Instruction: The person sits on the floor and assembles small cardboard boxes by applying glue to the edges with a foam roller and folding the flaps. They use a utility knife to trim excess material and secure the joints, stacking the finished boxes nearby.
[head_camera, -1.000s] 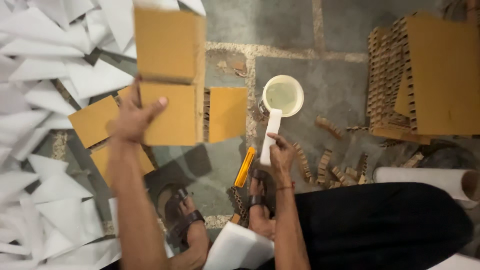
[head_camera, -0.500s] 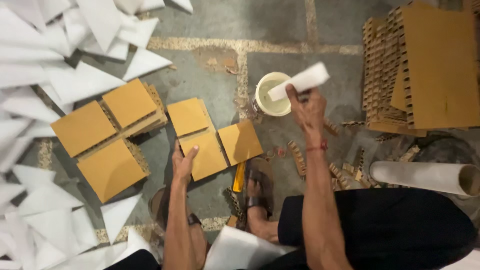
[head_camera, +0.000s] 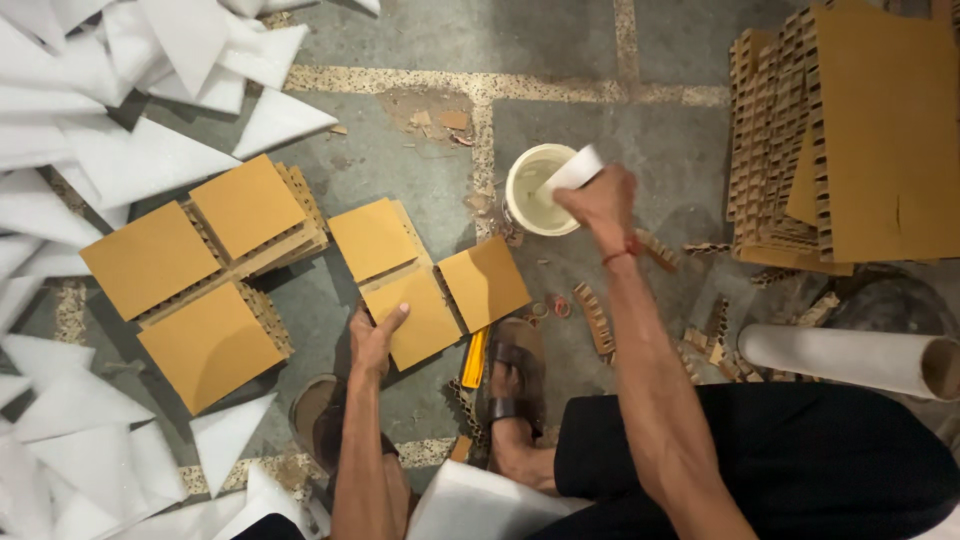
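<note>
The stone floor (head_camera: 420, 180) carries everything here. Far to the right of the right hand's grip, a tall stack of honeycomb cardboard sheets (head_camera: 860, 140) stands with its cut edges showing. Well to the left of the left hand lies a heap of white foam triangles (head_camera: 90, 130), and between that heap and the left hand sits a finished cross of four brown squares (head_camera: 200, 270). A white roll (head_camera: 850, 358) lies below and to the right of the right wrist, its long axis running left to right.

The smaller cross of brown cardboard squares (head_camera: 425, 280) lies directly under the left hand (head_camera: 375, 335), which presses flat on its lower square, fingers spread and closed on nothing. This piece sits down and to the left of the right hand, so the left hand is much the nearer.

The right hand (head_camera: 600, 200) is clenched around a white flat brush (head_camera: 570, 172), whose long axis slants down-left into the white glue pot (head_camera: 535, 190) just left of the grip. A yellow knife (head_camera: 474, 358) lies just right of the left hand, beside a sandalled foot (head_camera: 515, 385).
</note>
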